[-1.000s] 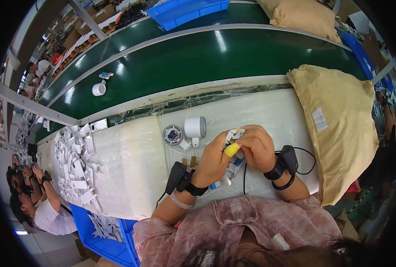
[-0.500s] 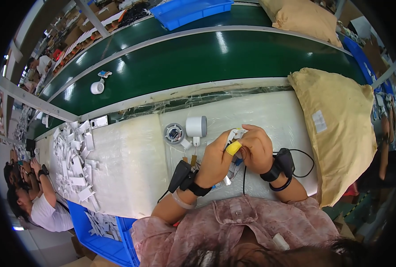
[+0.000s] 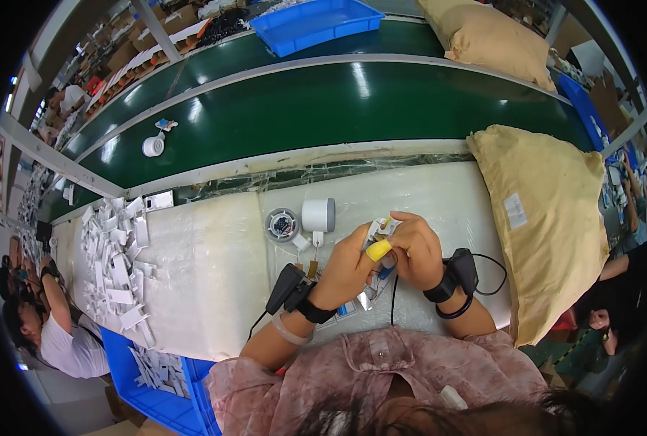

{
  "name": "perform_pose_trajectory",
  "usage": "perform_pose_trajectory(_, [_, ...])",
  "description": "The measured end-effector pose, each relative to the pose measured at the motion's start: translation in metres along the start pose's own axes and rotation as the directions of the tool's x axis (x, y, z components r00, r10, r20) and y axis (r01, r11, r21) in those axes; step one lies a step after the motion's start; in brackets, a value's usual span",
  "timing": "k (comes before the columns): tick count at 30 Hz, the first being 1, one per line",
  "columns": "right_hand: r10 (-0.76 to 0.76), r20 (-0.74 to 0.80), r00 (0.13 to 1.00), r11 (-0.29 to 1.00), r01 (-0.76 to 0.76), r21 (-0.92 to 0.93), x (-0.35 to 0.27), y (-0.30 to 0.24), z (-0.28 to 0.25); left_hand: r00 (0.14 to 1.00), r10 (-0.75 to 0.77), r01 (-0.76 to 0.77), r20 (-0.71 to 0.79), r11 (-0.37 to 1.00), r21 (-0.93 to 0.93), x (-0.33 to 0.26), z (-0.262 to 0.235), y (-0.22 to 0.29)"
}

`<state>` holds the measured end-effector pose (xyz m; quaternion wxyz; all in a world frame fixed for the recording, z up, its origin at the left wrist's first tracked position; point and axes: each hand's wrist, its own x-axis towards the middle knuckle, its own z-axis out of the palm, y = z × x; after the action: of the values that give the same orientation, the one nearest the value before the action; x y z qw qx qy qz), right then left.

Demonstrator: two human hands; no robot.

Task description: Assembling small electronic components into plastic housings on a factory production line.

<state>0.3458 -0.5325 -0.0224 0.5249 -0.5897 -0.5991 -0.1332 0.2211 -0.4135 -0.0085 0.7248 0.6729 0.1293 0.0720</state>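
My left hand (image 3: 349, 267) and my right hand (image 3: 416, 248) meet over the white bench top, both closed on a small white part (image 3: 376, 231) held between the fingers. A yellow finger cot (image 3: 379, 250) covers my left thumb. Each wrist wears a black device on a strap. Just left of my hands stands a white cylindrical part (image 3: 318, 215), and beside it lies a round disc with a circuit board (image 3: 282, 224). Small blue and white pieces (image 3: 373, 291) lie under my hands, partly hidden.
A pile of small white plastic parts (image 3: 116, 261) covers the bench's left end. A large tan sack (image 3: 549, 218) sits at the right. Beyond runs a green conveyor belt (image 3: 323, 102) carrying a white part (image 3: 153, 145). A blue bin (image 3: 149, 378) stands lower left. Another person (image 3: 54, 327) works at left.
My hands have stayed together over the same spot, with only slight finger movement on the white part. The person at left shifted a little.
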Motion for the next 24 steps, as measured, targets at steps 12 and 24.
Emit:
perform_pose_trajectory(12, [-0.015,0.005,1.000,1.000,0.015,0.005,0.004,0.000,-0.001,0.996,0.075,-0.067,-0.043,0.984,0.164,0.000,-0.004,0.004])
perform_pose_trajectory(24, [-0.030,-0.014,0.999,0.999,0.030,-0.046,0.006,-0.004,-0.002,0.998,0.052,-0.040,-0.046,0.970,0.238,-0.001,-0.004,0.011])
